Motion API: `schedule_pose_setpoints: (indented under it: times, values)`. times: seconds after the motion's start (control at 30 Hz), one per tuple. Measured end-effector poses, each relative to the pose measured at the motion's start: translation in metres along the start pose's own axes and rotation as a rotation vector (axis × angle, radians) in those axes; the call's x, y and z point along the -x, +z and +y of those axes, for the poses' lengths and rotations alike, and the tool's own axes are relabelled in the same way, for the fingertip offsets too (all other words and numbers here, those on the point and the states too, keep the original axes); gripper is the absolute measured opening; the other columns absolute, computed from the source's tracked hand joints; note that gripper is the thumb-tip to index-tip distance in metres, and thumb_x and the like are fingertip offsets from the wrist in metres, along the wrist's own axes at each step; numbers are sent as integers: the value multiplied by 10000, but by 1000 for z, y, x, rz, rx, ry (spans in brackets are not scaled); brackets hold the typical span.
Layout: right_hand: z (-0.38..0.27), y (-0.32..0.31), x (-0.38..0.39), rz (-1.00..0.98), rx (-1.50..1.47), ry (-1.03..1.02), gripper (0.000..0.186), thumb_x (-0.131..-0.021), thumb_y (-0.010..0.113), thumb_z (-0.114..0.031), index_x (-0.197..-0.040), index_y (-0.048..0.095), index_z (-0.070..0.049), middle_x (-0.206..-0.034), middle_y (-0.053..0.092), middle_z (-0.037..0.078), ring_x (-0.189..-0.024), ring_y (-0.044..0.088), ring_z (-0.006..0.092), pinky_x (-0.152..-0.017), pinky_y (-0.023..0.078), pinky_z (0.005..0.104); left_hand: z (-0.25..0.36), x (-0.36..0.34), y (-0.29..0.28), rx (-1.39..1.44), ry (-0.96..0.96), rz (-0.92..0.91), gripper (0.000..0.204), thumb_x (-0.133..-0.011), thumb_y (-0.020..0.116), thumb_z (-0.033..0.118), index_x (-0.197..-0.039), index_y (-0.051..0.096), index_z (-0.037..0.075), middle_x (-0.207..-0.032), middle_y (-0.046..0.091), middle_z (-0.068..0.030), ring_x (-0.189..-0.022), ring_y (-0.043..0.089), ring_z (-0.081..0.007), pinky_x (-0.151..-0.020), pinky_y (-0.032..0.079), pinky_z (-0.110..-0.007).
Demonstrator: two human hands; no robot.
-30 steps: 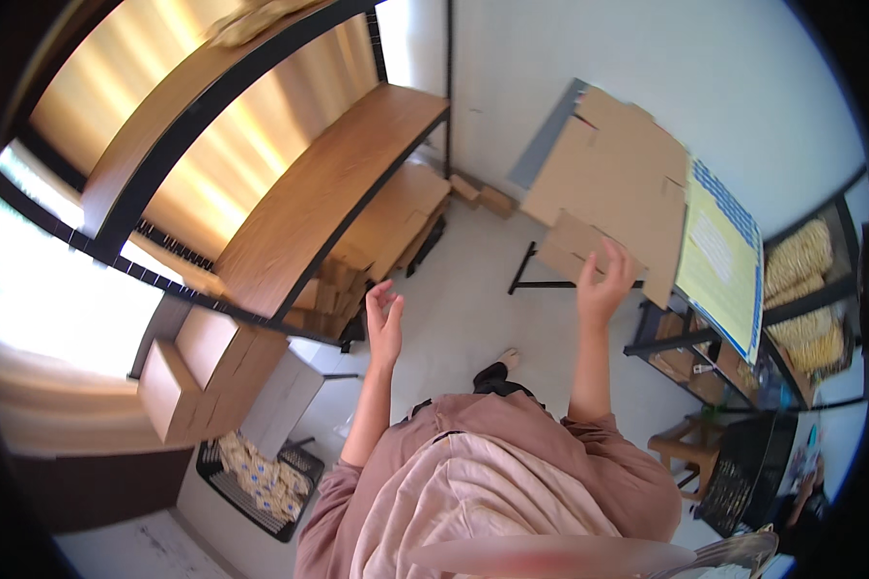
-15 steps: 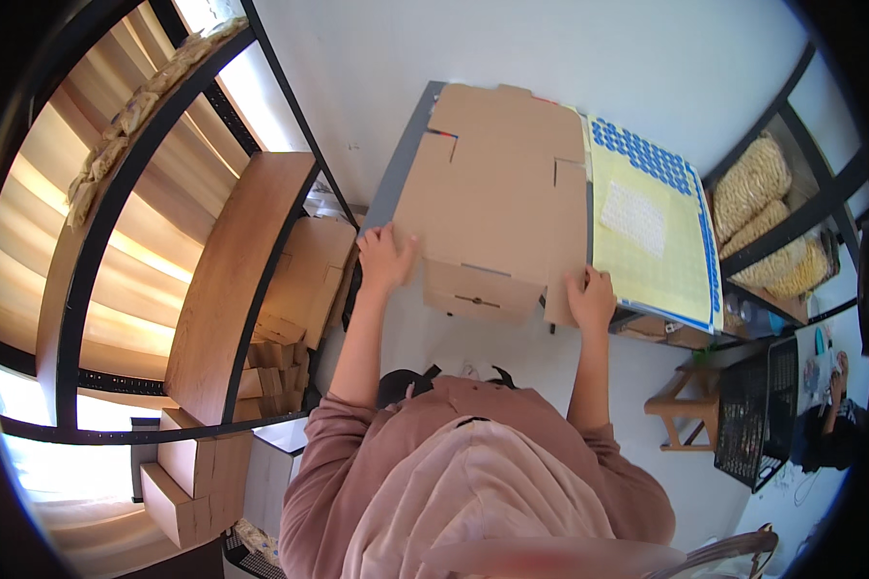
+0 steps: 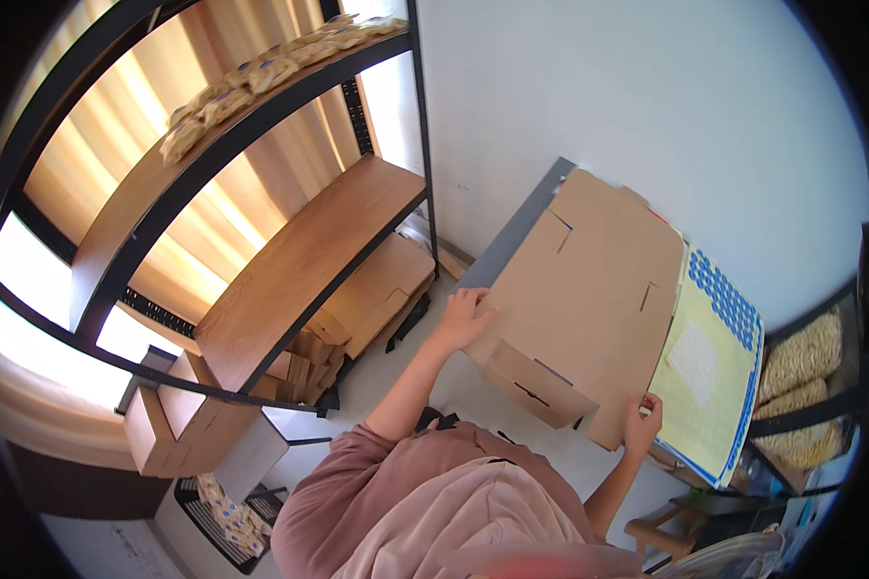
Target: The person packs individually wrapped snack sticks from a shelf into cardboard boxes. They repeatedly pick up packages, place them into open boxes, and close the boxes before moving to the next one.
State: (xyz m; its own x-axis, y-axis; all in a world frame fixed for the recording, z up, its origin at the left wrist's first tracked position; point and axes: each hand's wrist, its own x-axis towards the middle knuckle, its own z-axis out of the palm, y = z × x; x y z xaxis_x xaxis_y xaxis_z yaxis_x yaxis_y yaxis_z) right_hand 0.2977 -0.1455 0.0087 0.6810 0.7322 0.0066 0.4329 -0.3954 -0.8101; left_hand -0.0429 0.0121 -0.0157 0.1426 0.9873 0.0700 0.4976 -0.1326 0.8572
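Note:
A large flat, folded brown cardboard piece (image 3: 599, 280) with slots and a hanging front flap (image 3: 536, 386) lies on the grey table (image 3: 517, 246). My left hand (image 3: 463, 318) rests on its left edge near the front, fingers apart. My right hand (image 3: 642, 415) is at its front right corner, fingers curled around something small and pale that I cannot make out. Beside the cardboard, on the right, lies a pale yellow sheet (image 3: 710, 376) with rows of blue round stickers and a white patch.
A black-framed shelving unit (image 3: 309, 241) at left holds packets (image 3: 227, 106) on top, cardboard pieces (image 3: 367, 299) below. Boxes (image 3: 179, 429) stand at lower left near a black basket of packets (image 3: 232, 516). Bags (image 3: 797, 357) fill a rack at right, above a wooden stool (image 3: 661, 526).
From hanging in the air a second ago, both hands have moved onto the cardboard. Since half a second ago the view has swung left, so the cardboard and hands appear farther right and lower.

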Motion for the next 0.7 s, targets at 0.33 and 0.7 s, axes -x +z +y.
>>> schedule_pose_setpoints:
  times: [0.33,0.7]
  values:
    - [-4,12,-1,-458,-543,313,586,-912,425,-494,-1261,434,-22,-1160,523,125,-1044,521,206,-870,424,352,15,9,-10,329,-73,-524,496,-855,548,420,-1099,436,3,-953,497,-47,-862,477,-133,-748,411,-264]
    - [21,30,-2,-294,-565,201,499,-895,405,-546,-1122,520,-117,-967,565,31,-855,553,172,-713,431,313,32,10,-5,635,-312,-539,745,-859,430,604,-1240,368,-33,-1186,444,-128,-1016,489,-179,-868,421,-301]
